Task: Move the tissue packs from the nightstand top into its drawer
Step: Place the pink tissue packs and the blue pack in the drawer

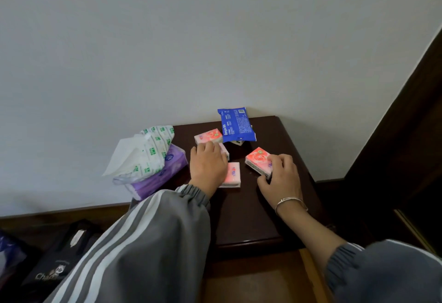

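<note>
Several small pink tissue packs lie on the dark nightstand top [239, 219]. My right hand [281, 179] grips one pink pack [257, 159] at its near right end, thumb on the front edge and fingers over the top. My left hand [208, 165] lies over a second pink pack [224, 150], fingers curled down on it and hiding most of it. A third pink pack [233, 174] sits just right of that hand. A fourth [208, 135] lies behind it. A blue pack [238, 124] leans at the back by the wall.
Two large soft tissue packs, a white and green one [148, 154] on a purple one [160, 178], sit at the nightstand's left edge. A drawer [263, 281] with a light wooden inside shows below the front edge. A dark bag [55, 264] lies on the floor at left. Dark wood furniture [406, 135] stands at right.
</note>
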Demonstrator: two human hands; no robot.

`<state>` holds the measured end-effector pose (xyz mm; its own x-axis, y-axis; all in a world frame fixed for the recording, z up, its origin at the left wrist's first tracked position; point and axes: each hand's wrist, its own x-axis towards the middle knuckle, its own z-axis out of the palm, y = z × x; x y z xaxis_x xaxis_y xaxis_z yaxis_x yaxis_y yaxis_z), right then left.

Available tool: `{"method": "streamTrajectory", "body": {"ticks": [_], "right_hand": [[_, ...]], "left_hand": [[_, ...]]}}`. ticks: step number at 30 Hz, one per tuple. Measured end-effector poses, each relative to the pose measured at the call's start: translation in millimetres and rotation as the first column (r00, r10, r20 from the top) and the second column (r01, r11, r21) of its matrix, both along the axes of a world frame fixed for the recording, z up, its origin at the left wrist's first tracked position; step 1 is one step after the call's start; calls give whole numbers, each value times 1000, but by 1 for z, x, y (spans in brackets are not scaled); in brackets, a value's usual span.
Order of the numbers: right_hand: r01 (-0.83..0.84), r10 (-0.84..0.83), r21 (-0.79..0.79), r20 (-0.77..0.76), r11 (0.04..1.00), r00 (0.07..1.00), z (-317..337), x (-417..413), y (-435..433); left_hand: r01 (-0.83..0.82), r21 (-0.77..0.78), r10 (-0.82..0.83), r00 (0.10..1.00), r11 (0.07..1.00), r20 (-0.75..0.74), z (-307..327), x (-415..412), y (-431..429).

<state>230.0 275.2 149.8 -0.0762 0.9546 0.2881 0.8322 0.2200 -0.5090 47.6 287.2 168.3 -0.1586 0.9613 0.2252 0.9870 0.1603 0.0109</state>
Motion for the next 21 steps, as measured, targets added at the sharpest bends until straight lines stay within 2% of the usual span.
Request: {"method": "streamTrajectory", "body": {"ticks": [5, 10, 12, 15, 17, 19, 21], "right_hand": [[54, -56, -34, -58, 998, 997, 2, 2, -2], [35, -48, -76, -175, 996, 983, 2, 7, -6], [12, -33, -87, -236, 996, 971, 3, 10, -8], [11, -38, -101, -262, 995, 964, 2, 17, -16], [36, -57, -93, -241, 995, 969, -2, 23, -26], [69, -81, -72, -189, 995, 979, -7, 29, -39], [73, -75, -23, -127, 997, 989, -13, 35, -51]], "left_hand": [[-49, -5, 49, 998, 999, -35, -3, 22, -44], [-75, 48, 78, 995, 996, -65, -1, 32, -80], [-55, 114, 59, 998, 992, -26, 2, 26, -86], [66, 197, -89, 990, 978, 107, 10, 7, -83], [102, 146, -134, 966, 984, 222, 16, -4, -76], [108, 6, -105, 948, 994, 300, 21, -11, -66], [90, -158, -36, 948, 983, 316, 26, -15, -54]]}}
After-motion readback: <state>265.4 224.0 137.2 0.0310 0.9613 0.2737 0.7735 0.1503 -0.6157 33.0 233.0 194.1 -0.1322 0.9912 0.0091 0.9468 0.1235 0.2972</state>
